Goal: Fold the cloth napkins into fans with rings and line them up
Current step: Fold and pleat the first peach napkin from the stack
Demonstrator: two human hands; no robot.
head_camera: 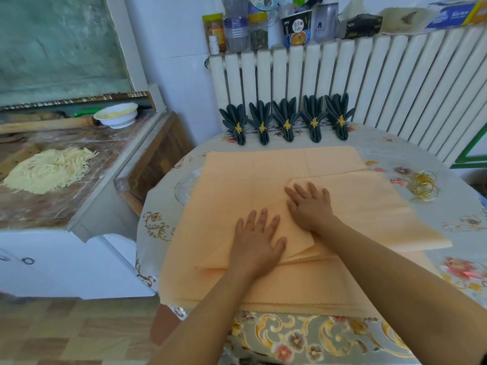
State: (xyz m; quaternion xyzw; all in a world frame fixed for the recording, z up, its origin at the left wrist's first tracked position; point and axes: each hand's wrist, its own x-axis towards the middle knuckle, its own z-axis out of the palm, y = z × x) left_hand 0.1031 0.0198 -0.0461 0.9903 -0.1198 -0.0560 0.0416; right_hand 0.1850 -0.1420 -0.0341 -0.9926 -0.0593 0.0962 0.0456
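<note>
Left hand [257, 241] and right hand [311, 206], both flat and released, press the folded peach napkin [342, 206]; its long axis runs rightward; gold rings [424, 187] lie nearer the right hand.

I see peach cloth napkins [237, 180] lying flat in a stack, the top one folded over diagonally. Behind them five dark green fan napkins [287, 119] stand in a row, each with gold ring. Loose gold rings [424, 187] lie right.
</note>
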